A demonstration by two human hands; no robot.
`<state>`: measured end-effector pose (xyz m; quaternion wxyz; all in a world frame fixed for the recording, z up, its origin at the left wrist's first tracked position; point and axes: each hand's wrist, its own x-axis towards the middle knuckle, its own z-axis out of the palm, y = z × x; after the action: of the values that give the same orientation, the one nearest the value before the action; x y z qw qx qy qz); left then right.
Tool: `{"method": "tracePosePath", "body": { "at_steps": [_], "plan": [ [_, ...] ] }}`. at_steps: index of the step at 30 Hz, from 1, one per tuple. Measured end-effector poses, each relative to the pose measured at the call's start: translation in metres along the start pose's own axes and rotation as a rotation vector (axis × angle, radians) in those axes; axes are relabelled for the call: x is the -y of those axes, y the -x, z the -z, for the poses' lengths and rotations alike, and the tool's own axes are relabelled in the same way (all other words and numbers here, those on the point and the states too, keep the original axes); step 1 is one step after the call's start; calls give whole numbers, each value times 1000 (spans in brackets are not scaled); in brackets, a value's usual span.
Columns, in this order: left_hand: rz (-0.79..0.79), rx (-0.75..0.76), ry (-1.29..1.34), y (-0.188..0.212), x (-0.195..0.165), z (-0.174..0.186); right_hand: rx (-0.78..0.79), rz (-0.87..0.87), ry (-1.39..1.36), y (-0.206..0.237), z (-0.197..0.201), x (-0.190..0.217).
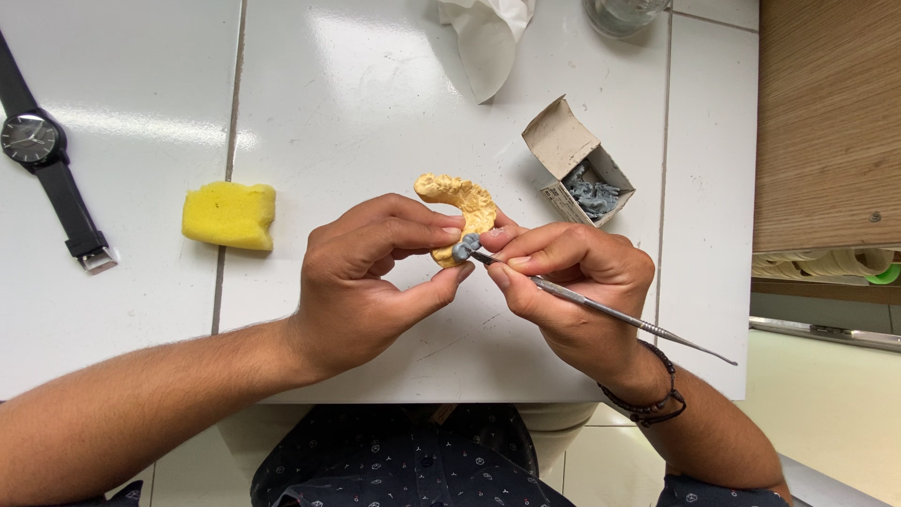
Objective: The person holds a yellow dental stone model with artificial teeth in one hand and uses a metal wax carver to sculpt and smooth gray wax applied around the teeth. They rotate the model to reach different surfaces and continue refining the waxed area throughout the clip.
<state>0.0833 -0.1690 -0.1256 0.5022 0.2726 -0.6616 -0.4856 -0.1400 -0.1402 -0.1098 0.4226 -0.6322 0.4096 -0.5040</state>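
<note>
seen from above, two bare hands meet over a white tiled desk (pixel 375 113). the left hand (pixel 371 277) is closed around a yellow dental cast (pixel 462 202), a curved arch of plaster teeth, pinched between thumb and fingers so that one end sits steady and faces up toward the wearer. the right hand (pixel 572 282) grips a thin metal carving tool (pixel 601 308) like a pen, its long handle trailing back past the wrist, and its tip touches a small grey wax lump (pixel 465 248) sitting on the near end of the cast, right where the two thumbs come together. holding both things raised and close looks like a way to keep the fine work in clear sight. just beyond the right hand lies a small open cardboard box (pixel 563 150), tipped on its side with the flap up; inside are more grey wax pieces (pixel 593 195), within easy reach. beyond the left hand, off to its outer side, rests a yellow sponge (pixel 230 215), and farther out a black wristwatch (pixel 38 150) lies flat. well beyond both hands are a crumpled white tissue (pixel 483 38) and the base of a clear glass jar (pixel 621 14), whose contents i cannot tell.
</note>
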Motion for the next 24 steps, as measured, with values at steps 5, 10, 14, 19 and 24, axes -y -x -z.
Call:
{"method": "tracePosePath", "body": {
  "at_steps": [5, 10, 14, 19, 24],
  "plan": [
    [1, 3, -1, 0, -1, -1, -18, -14, -31, 1, 0, 2],
    [-1, 12, -7, 0, 0, 0, -6, -8, -1, 1, -1, 1],
    [0, 10, 12, 1, 0, -1, -28, -21, -13, 3, 0, 1],
    [6, 5, 41, 1, 2, -1, -16, -45, -105, 4, 3, -1],
    [236, 0, 254, -2, 2, 0, -178, -91, -318, -11, 20, -14]
  ]
}}
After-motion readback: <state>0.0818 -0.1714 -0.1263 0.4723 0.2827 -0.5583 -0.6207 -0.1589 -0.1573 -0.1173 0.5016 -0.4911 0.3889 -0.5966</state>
